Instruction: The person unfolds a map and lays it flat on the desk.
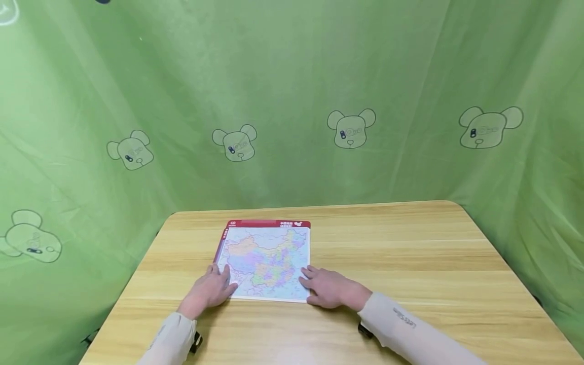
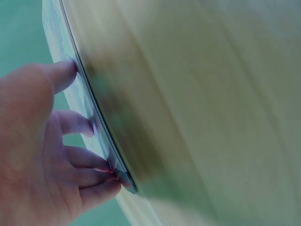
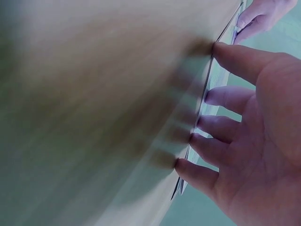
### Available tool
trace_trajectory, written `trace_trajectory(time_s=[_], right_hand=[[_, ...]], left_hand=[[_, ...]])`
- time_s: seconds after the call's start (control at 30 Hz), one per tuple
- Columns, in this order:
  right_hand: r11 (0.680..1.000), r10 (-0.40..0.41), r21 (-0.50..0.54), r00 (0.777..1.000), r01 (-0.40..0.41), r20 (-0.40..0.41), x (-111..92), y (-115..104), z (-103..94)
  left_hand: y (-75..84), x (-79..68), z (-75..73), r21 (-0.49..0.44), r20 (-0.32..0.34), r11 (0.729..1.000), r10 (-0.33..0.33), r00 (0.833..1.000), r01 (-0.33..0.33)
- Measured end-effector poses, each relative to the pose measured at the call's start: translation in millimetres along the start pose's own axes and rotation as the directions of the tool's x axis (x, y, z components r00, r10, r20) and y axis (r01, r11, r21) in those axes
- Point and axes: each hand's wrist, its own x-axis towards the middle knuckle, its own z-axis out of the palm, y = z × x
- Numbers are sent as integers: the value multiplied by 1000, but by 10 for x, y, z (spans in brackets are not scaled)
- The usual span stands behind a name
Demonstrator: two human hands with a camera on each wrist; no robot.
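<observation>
A thin flat map board (image 1: 266,256), with a red band along its top and left side and a pastel map of China, lies on the table. My left hand (image 1: 207,291) rests over its lower left corner, fingers spread and thumb on the near edge. At the lower right, my right hand (image 1: 332,289) touches the side edge with extended fingertips. In the left wrist view the thumb and fingers of the left hand (image 2: 51,146) lie along the board's surface near its rim. The right hand (image 3: 249,127) has fairly straight fingers lined up at the edge in the right wrist view.
The light wood-grain table (image 1: 410,253) has rounded back corners. A green curtain (image 1: 292,76) printed with bear heads hangs behind it and at both sides. Dark wrist straps show below both pale sleeves (image 1: 410,329).
</observation>
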Motion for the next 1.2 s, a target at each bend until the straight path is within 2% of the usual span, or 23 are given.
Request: trace_trajectory(time_s=[0.43,0.7,0.97,1.2], right_hand=[[1000,-14,-4,1000,14,-21,-53,61,8],[1000,-5,2,1000,5,-22,-89,96,26],[999,2,32,1000,-1,-28,-123,129,69],[999,-8,39,999,10,-48,-167,133,46]], left_hand=[[60,2,-2,15,-26,1000,20,999,-20],[115,-11,-17,5,-9,1000,13,1000,-13],[153,-10,18,54,-9,998,20,1000,-20],[186,-3,26,65,-23,998,-1,1000,2]])
